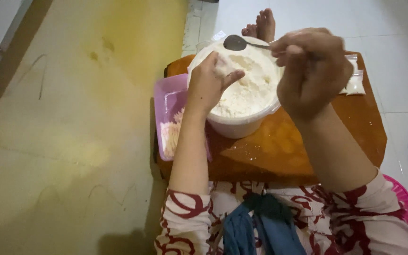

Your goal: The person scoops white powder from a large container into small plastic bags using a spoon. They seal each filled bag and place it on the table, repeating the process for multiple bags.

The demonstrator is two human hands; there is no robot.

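I am logging: right hand [313, 71] gripping a metal spoon [236, 43]; left hand [212, 81] resting open inside the white tub [240, 123] of flour [256, 89], sitting on the orange surface [279, 151].

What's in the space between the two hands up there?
In the head view, white flour fills the gap between the left hand and the right hand. It sits in a white bucket, and the right hand holds a spoon.

Yellow-stained floor [62, 141], pale tiles [393, 28]
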